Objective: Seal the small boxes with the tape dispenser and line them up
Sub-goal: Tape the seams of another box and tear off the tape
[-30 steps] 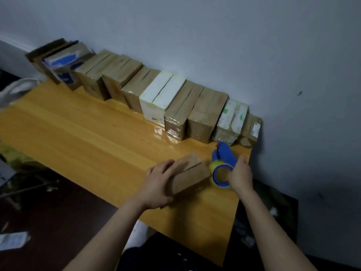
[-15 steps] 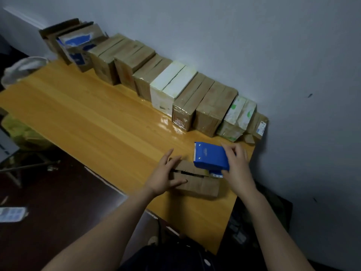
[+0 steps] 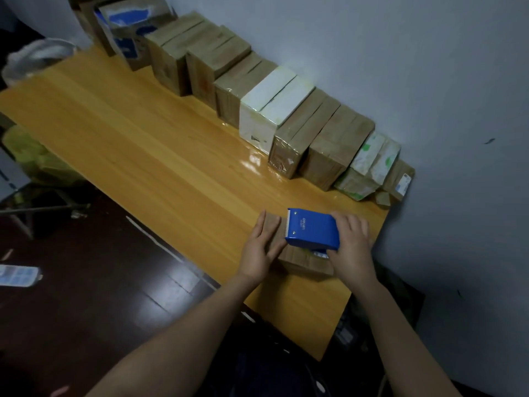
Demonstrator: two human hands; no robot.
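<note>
— Right hand grasps the blue tape dispenser, which lies flat on the small box, in front of the right end of the row of boxes.
— And the left hand?
— Flat, fingers straight, pressing the box's left end. A second ago the dispenser stood at the box's right end. Now it rides the top, so tape is probably running along the seam, though I can't see the strip.
— Contents?
— Every box is closed, so nothing shows.
</note>
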